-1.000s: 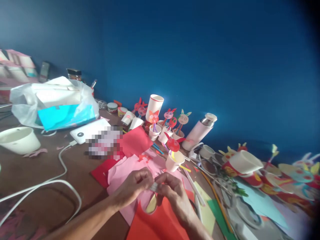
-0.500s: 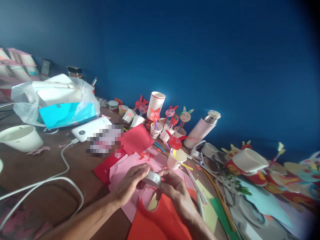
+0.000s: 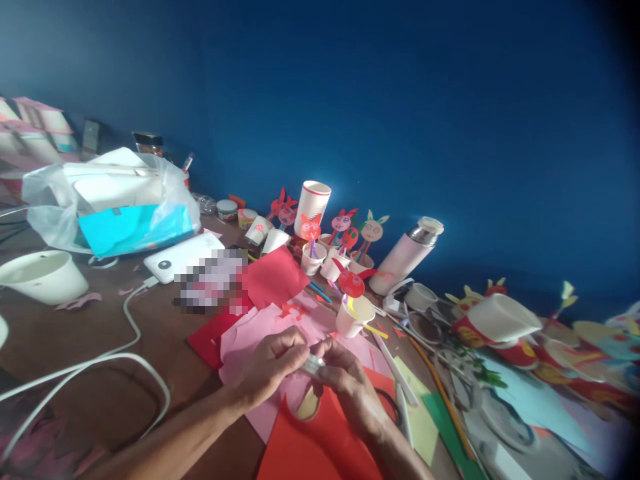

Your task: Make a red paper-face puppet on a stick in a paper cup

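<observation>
A small roll of whitish tape (image 3: 313,365) is held between my two hands at the front centre. My left hand (image 3: 274,363) pinches it from the left with thumb and forefinger. From the right, the fingers of my right hand (image 3: 349,381) close on the same roll, hiding much of it. Beneath the hands lie orange-red paper (image 3: 320,440) with a cut-out edge and stacked pink paper (image 3: 240,343). Just beyond stands a paper cup (image 3: 354,321) bearing a red rabbit-like paper head (image 3: 351,283).
Several cups with paper animal faces (image 3: 373,231) line the blue wall beside a pale thermos (image 3: 406,259). At left are a plastic bag (image 3: 125,193), a white power bank (image 3: 185,257) and its cable (image 3: 131,320). Pencils, coloured paper and more cups (image 3: 505,319) crowd the right.
My fingers have closed in around the tape roll, and it has turned so less of it shows. My left fingertips have come nearer to my right hand.
</observation>
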The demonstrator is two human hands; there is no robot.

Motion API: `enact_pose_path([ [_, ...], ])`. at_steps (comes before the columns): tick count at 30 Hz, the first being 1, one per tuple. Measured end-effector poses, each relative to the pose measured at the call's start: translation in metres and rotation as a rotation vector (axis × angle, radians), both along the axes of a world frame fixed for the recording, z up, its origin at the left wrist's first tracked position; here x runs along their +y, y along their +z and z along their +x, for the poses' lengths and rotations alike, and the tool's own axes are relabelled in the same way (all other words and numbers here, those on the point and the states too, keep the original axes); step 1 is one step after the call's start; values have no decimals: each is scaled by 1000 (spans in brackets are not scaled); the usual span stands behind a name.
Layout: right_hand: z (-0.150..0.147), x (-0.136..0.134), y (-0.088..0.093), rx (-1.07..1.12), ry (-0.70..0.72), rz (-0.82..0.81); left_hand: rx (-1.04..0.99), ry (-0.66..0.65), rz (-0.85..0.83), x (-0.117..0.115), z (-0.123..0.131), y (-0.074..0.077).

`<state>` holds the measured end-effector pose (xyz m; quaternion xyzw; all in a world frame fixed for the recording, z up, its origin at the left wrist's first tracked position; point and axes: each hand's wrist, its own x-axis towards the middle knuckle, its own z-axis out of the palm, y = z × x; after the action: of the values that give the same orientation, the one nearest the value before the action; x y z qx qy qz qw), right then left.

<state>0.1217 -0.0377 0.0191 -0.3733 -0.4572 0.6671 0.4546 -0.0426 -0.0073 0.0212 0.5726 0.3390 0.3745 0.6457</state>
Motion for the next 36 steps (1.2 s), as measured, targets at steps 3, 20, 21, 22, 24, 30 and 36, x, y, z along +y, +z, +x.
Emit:
enact_pose_path([
  [3,0,0,5,-124,-10,-1,97,46,78,0,1,0],
  [20,6,5,-7,106,-27,5,-110,-137,-237,3,-9,3],
  [21,7,4,-4,45,-15,18,-56,-120,-217,2,-8,4],
  [22,7,4,-2,-15,-7,23,1,-101,-192,2,-7,5],
  [24,6,3,0,-109,4,21,81,-73,-160,0,-5,5],
  [30,-3,2,-13,157,-28,-12,-34,-19,-305,0,-2,1],
  [36,-9,6,-16,296,-84,-99,-137,-141,-244,2,-6,4],
])
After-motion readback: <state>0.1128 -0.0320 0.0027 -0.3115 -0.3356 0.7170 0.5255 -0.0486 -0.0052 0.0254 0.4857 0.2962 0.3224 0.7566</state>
